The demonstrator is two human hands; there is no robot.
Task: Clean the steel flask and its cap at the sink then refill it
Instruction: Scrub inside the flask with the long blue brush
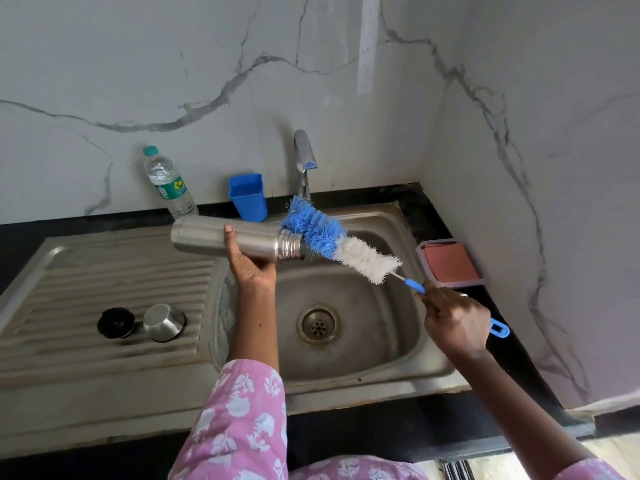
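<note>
My left hand point(250, 263) grips the steel flask point(207, 237) from below and holds it sideways over the sink's left rim, its threaded mouth pointing right. My right hand point(453, 322) is closed on the blue handle of a bottle brush point(341, 245). The brush's blue and white bristles lie just outside the flask's mouth, the blue tip beside and behind the opening. On the ribbed drainboard point(62, 292) stand the black inner stopper point(116, 322) and the steel cup cap point(164, 322), upside down.
The steel sink basin point(374, 327) with its drain lies below the brush. A chrome tap point(304, 157) rises behind it. A blue plastic holder point(247, 197) and a plastic water bottle point(168, 185) stand against the marble wall. A clear tray with a pink sponge point(450, 261) sits at the right.
</note>
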